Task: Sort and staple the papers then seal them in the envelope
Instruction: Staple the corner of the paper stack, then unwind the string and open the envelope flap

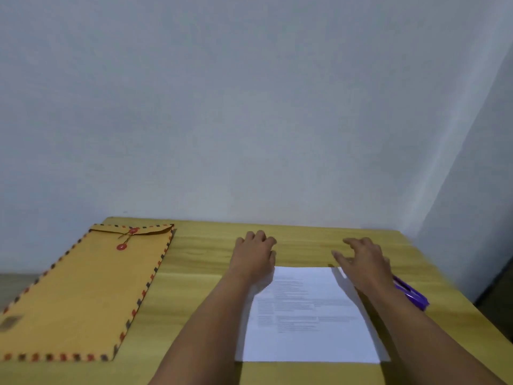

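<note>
A stack of white printed papers [308, 315] lies on the yellow wooden table [194, 262], right of centre. My left hand [255, 252] hovers over the stack's far left corner, fingers loosely curled and holding nothing. My right hand [363, 262] reaches over the far right corner with fingers spread. A purple stapler [410, 293] lies just right of the papers, partly hidden by my right forearm. A large orange envelope [83, 290] with a striped border and red string buttons lies flat at the left, flap closed.
A grey wall stands right behind the table's far edge. The table's right edge runs close beside the stapler. Bare tabletop separates the envelope from the papers.
</note>
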### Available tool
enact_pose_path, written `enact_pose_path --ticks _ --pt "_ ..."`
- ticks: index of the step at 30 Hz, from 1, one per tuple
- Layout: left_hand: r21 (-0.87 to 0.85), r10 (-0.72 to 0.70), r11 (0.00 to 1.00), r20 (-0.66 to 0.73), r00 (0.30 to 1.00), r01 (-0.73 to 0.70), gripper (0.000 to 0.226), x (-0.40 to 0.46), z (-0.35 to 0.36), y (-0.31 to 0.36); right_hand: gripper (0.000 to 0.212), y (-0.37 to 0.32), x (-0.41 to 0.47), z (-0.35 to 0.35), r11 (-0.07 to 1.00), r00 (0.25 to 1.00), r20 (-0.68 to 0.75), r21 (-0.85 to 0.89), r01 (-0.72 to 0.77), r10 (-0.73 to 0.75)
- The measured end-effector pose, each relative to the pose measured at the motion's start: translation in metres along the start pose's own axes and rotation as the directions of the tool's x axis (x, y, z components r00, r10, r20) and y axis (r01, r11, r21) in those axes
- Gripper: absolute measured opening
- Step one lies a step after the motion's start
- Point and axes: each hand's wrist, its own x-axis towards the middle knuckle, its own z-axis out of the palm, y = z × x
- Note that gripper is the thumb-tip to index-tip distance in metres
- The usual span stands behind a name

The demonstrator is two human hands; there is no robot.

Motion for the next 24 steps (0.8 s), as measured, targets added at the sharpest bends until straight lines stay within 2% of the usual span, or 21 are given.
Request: enact_pose_path --ticks 3,7,10,12,15,17,19,24 --pt "0.066 -0.182 0.982 0.07 0.981 0.177 0.041 -0.026 -0.033 -0.083 0.047 -0.08 -0.002 0.031 0.987 0.989 0.053 0.079 0.136 -0.141" --pt "0.144 -0.42 0.902 0.079 0.904 0.407 0.042 -0.086 -0.063 -0.197 0.047 -0.19 -0.013 0.075 0.933 0.925 0.145 0.146 0.33 -0.351" --pt "0.157 -0.527 0.844 0.063 0.847 0.513 0.045 -0.133 -0.072 -0.262 0.049 -0.267 -0.031 0.102 0.857 0.839 0.191 0.205 0.473 -0.509" --pt "0.168 -0.571 0.816 0.093 0.815 0.553 0.048 -0.16 -0.071 -0.288 0.052 -0.312 -0.048 0.116 0.787 0.747 0.25 0.248 0.566 -0.616" --pt "0.137 -0.621 0.783 0.143 0.77 0.606 0.059 -0.184 -0.063 -0.299 0.064 -0.359 -0.073 0.129 0.717 0.579 0.443 0.262 0.646 -0.684" --pt "0.103 -0.642 0.767 0.131 0.755 0.634 0.063 -0.19 -0.06 -0.294 0.071 -0.372 -0.083 0.135 0.691 0.503 0.548 0.207 0.692 -0.668" --pt "0.102 -0.651 0.759 0.132 0.747 0.643 0.065 -0.193 -0.061 -0.285 0.072 -0.371 -0.089 0.134 0.687 0.489 0.588 0.164 0.708 -0.644" --pt "0.096 -0.629 0.777 0.139 0.765 0.622 0.065 -0.195 -0.061 -0.248 0.073 -0.346 -0.091 0.109 0.723 0.513 0.61 0.149 0.675 -0.604"
